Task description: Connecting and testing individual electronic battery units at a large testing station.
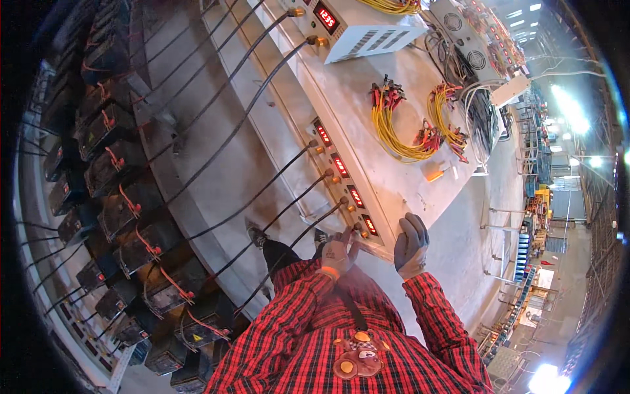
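Note:
My left hand, in a grey glove, reaches to the near end of a pale metal panel. Its thumb and fingertips close around the last terminal knob, beside a lit red digital display. The glove partly hides this knob, so whether a cable joins it is unclear. Black cables run from the other terminals down to the left. My right hand, also gloved, rests at the near corner of the pale bench top, fingers loosely extended and nothing visible in them.
Bundles of yellow wires with red and black clips lie on the bench near an orange-handled tool. A vented white box stands farther back. Rows of black batteries fill the left side. Shelving and workbenches line the right.

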